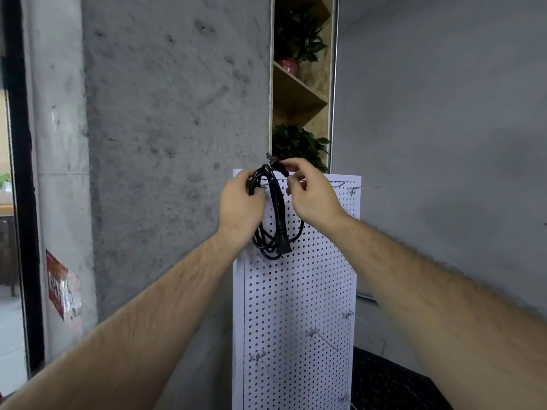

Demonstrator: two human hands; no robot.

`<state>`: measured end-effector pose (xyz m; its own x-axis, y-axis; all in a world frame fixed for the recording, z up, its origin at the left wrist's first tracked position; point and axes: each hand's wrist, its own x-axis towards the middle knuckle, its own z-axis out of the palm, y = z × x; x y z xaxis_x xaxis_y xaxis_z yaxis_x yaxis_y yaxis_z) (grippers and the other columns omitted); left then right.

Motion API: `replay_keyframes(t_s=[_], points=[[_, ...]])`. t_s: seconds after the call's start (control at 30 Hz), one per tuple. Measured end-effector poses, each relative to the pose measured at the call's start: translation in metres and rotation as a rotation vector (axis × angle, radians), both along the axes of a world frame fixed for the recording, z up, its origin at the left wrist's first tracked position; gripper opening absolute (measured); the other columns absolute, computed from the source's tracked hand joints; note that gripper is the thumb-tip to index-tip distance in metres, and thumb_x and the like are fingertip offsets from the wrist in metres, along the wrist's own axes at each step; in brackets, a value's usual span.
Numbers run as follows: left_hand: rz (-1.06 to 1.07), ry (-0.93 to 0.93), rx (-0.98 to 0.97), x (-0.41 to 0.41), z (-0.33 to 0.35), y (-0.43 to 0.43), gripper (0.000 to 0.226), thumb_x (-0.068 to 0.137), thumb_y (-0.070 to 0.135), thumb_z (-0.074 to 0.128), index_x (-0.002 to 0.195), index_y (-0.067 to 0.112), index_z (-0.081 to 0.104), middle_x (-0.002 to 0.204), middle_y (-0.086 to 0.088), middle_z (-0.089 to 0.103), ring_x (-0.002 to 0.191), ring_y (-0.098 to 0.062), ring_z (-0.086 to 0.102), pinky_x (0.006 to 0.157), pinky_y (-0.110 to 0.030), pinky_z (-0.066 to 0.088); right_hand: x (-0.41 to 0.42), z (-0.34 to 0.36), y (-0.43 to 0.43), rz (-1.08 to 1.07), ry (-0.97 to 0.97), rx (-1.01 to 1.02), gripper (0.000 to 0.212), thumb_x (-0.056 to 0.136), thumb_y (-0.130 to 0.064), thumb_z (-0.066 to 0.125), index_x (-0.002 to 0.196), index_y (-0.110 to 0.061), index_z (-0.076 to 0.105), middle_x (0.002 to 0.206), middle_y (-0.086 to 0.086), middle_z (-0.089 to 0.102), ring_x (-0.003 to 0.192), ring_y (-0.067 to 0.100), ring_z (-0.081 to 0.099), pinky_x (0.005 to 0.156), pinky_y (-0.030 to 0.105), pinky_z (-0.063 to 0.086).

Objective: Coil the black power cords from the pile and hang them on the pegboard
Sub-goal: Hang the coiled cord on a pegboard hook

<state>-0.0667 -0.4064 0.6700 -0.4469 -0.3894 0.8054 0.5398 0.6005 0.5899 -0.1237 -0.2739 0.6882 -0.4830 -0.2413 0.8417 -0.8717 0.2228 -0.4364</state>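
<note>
Two arms stretched up and forward to the top of the white pegboard (pixel 296 291); left hand (pixel 241 202) curled round the upper loops of the coiled black power cord (pixel 276 220), right hand (pixel 310 196) pinching its plug end (pixel 273 163); coil dangling against the board

- One wide-angle view from the person's head, facing forward at a white pegboard (pixel 296 291)
- Close in: left hand (pixel 241 202) and right hand (pixel 313 199) reach its top edge
</note>
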Motion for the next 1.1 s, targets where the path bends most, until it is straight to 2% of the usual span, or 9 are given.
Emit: replay_keyframes(t_s=[0.1, 0.17, 0.37, 0.47, 0.53, 0.67, 0.83, 0.97, 1.1], points=[[0.042, 0.014, -0.087, -0.001, 0.01, -0.004, 0.026, 0.092, -0.005, 0.048, 0.094, 0.008, 0.07, 0.08, -0.008, 0.07, 0.064, -0.012, 0.059, 0.056, -0.019, 0.045, 0.005, 0.006, 0.001, 0.071, -0.094, -0.098, 0.034, 0.106, -0.01, 0.046, 0.131, -0.029, 0.058, 0.105, -0.005, 0.062, 0.095, 0.011, 0.066, 0.06, 0.014, 0.048], [0.069, 0.026, -0.126, -0.001, 0.016, -0.006, 0.024, 0.092, -0.003, 0.047, 0.092, 0.003, 0.07, 0.077, -0.015, 0.069, 0.057, -0.008, 0.049, 0.052, -0.016, 0.039, 0.009, 0.011, 0.004, 0.099, -0.122, -0.133, 0.035, 0.106, -0.009, 0.045, 0.13, -0.03, 0.059, 0.103, -0.007, 0.062, 0.094, 0.011, 0.066, 0.059, 0.014, 0.05], [-0.005, 0.012, -0.121, 0.005, 0.032, -0.001, 0.029, 0.096, 0.001, 0.047, 0.094, 0.01, 0.074, 0.06, 0.007, 0.059, 0.044, 0.001, 0.045, 0.044, -0.014, 0.032, 0.021, 0.027, 0.017, 0.157, -0.192, -0.093, 0.037, 0.107, -0.007, 0.039, 0.117, -0.025, 0.07, 0.097, -0.008, 0.066, 0.08, 0.02, 0.06, 0.076, 0.046, 0.058], [-0.042, 0.001, -0.114, 0.01, 0.038, 0.003, 0.035, 0.096, -0.002, 0.046, 0.097, 0.02, 0.074, 0.057, 0.015, 0.058, 0.041, 0.003, 0.045, 0.042, -0.012, 0.032, 0.019, 0.035, 0.021, 0.117, -0.175, -0.022, 0.039, 0.105, -0.008, 0.041, 0.109, -0.026, 0.074, 0.107, 0.005, 0.071, 0.077, 0.034, 0.061, 0.066, 0.039, 0.054], [-0.031, -0.009, -0.153, 0.013, 0.042, 0.004, 0.033, 0.096, -0.001, 0.048, 0.099, 0.017, 0.075, 0.063, 0.014, 0.06, 0.043, 0.004, 0.047, 0.043, -0.01, 0.032, 0.02, 0.04, 0.026, 0.071, -0.119, 0.017, 0.033, 0.102, -0.011, 0.047, 0.106, -0.023, 0.077, 0.112, 0.009, 0.063, 0.066, 0.024, 0.058, 0.061, 0.032, 0.049], [-0.025, 0.012, -0.254, 0.018, 0.049, 0.006, 0.028, 0.095, -0.003, 0.05, 0.1, 0.007, 0.076, 0.059, 0.013, 0.055, 0.043, 0.002, 0.045, 0.044, -0.011, 0.028, 0.027, 0.047, 0.033, -0.047, 0.018, 0.056, 0.02, 0.098, -0.02, 0.06, 0.107, -0.025, 0.077, 0.102, -0.008, 0.049, 0.085, 0.01, 0.061, 0.071, 0.024, 0.054], [0.031, 0.024, -0.389, 0.016, 0.054, 0.006, 0.025, 0.084, -0.008, 0.051, 0.089, 0.002, 0.072, 0.062, -0.007, 0.056, 0.05, -0.006, 0.04, 0.05, -0.03, 0.031, 0.038, 0.05, 0.031, -0.162, 0.077, 0.052, 0.009, 0.096, -0.022, 0.066, 0.099, -0.018, 0.074, 0.099, -0.005, 0.05, 0.084, 0.01, 0.058, 0.066, 0.024, 0.054], [0.093, 0.02, -0.46, 0.017, 0.054, 0.008, 0.022, 0.083, -0.01, 0.05, 0.091, -0.002, 0.07, 0.072, -0.019, 0.058, 0.062, -0.018, 0.046, 0.054, -0.036, 0.036, 0.045, 0.052, 0.029, -0.241, 0.103, 0.093, 0.01, 0.096, -0.024, 0.067, 0.098, -0.015, 0.072, 0.106, 0.001, 0.054, 0.086, 0.013, 0.058, 0.08, 0.028, 0.052], [0.178, -0.009, -0.462, 0.017, 0.051, 0.006, 0.03, 0.09, -0.005, 0.053, 0.109, 0.008, 0.072, 0.093, -0.012, 0.057, 0.091, -0.017, 0.047, 0.073, -0.02, 0.032, 0.052, 0.049, 0.029, -0.295, 0.121, 0.151, 0.012, 0.099, -0.023, 0.063, 0.101, -0.013, 0.069, 0.109, 0.002, 0.051, 0.089, 0.014, 0.055, 0.082, 0.027, 0.046]])
